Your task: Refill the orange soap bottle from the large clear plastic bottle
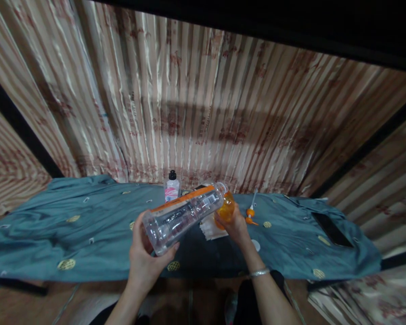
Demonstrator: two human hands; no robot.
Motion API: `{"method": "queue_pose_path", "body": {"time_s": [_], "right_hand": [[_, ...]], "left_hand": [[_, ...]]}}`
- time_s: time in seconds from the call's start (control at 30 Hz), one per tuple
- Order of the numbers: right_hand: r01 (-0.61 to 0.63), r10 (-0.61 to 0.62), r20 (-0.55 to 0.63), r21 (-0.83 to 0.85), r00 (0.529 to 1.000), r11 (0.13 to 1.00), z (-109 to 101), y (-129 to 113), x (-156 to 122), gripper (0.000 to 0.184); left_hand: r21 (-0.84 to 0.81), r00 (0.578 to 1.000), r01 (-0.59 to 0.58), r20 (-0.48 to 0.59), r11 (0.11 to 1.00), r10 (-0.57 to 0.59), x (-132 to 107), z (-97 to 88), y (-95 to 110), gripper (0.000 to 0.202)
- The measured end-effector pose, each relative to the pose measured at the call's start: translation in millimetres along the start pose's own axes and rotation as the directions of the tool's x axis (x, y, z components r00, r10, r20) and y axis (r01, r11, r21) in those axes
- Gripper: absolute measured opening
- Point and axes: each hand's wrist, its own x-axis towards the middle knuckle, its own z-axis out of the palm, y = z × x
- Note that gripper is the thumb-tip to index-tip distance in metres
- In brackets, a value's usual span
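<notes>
My left hand [145, 257] grips the base of a large clear plastic bottle [182, 214] with an orange label band, tipped almost flat, its mouth pointing right. My right hand [235, 223] is wrapped around a small orange bottle [227, 205] held right at the big bottle's mouth. Both hang just above a table covered with a teal cloth [88, 230]. An orange pump dispenser head [251, 211] lies on the cloth just right of my right hand. A silver bangle sits on my right wrist.
A small clear bottle with a black cap and pink label [172, 186] stands at the back of the table. White paper [208, 228] lies under my hands, a white cap [256, 245] beside it. A dark phone [331, 229] rests at the right. Striped curtains hang behind.
</notes>
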Motion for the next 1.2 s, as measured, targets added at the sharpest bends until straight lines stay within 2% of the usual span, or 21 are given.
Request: {"method": "queue_pose_path", "body": {"time_s": [0.1, 0.17, 0.33, 0.43, 0.5, 0.53, 0.67, 0.8, 1.0, 1.2], "right_hand": [[-0.006, 0.006, 0.03, -0.001, 1.0, 1.0, -0.8, 3.4, 1.6, 0.076], [-0.015, 0.015, 0.004, -0.008, 1.0, 1.0, 0.2, 4.8, 1.9, 0.078], [-0.008, 0.008, -0.034, -0.006, 0.999, 1.0, 3.5, 2.8, 1.0, 0.079], [-0.044, 0.043, -0.017, -0.028, 0.999, 0.999, 3.2, 0.5, 0.8, 0.079], [-0.066, 0.066, -0.008, -0.039, 0.998, 0.997, 2.5, 0.9, 1.3, 0.079], [-0.069, 0.069, -0.002, -0.039, 0.998, 0.997, 2.1, 2.1, 1.8, 0.08], [-0.051, 0.052, 0.045, -0.033, 0.998, 0.998, 0.7, 10.7, 4.5, 0.082], [-0.011, 0.012, 0.044, -0.031, 0.999, 0.999, 1.1, 13.0, 4.7, 0.078], [0.039, -0.038, -0.04, 0.023, 0.998, 0.999, 4.4, 4.7, 2.4, 0.071], [0.05, -0.051, 0.015, 0.082, 0.999, 0.995, 3.3, 7.2, 4.4, 0.068]], "left_hand": [[-0.013, 0.998, 0.049, 0.027, 0.999, -0.049, -1.4, -0.5, -4.4, 0.09], [-0.04, 0.997, 0.07, 0.026, 0.997, -0.069, -2.8, 0.4, -4.5, 0.091], [-0.06, 0.998, 0.055, 0.032, 0.997, -0.053, -4.6, 2.5, 1.6, 0.086], [-0.057, 0.998, 0.061, -0.016, 0.997, -0.062, -4.4, 4.5, 8.5, 0.084], [-0.074, 0.997, 0.075, -0.01, 0.994, -0.076, -4.6, 6.7, 13.7, 0.084], [-0.1, 0.996, 0.078, -0.044, 0.992, -0.083, -4.8, 7.8, 16.1, 0.083], [-0.134, 0.991, 0.121, -0.05, 0.984, -0.128, -5.8, 11.2, 21.6, 0.083], [-0.128, 0.988, 0.135, -0.056, 0.983, -0.143, -6.6, 12.6, 20.5, 0.085], [-0.084, 0.993, 0.102, -0.051, 0.991, -0.107, -8.6, 10.6, 14.6, 0.087], [0.024, 0.997, 0.067, -0.045, 0.997, -0.066, -8.4, 7.2, 16.7, 0.086]]}}
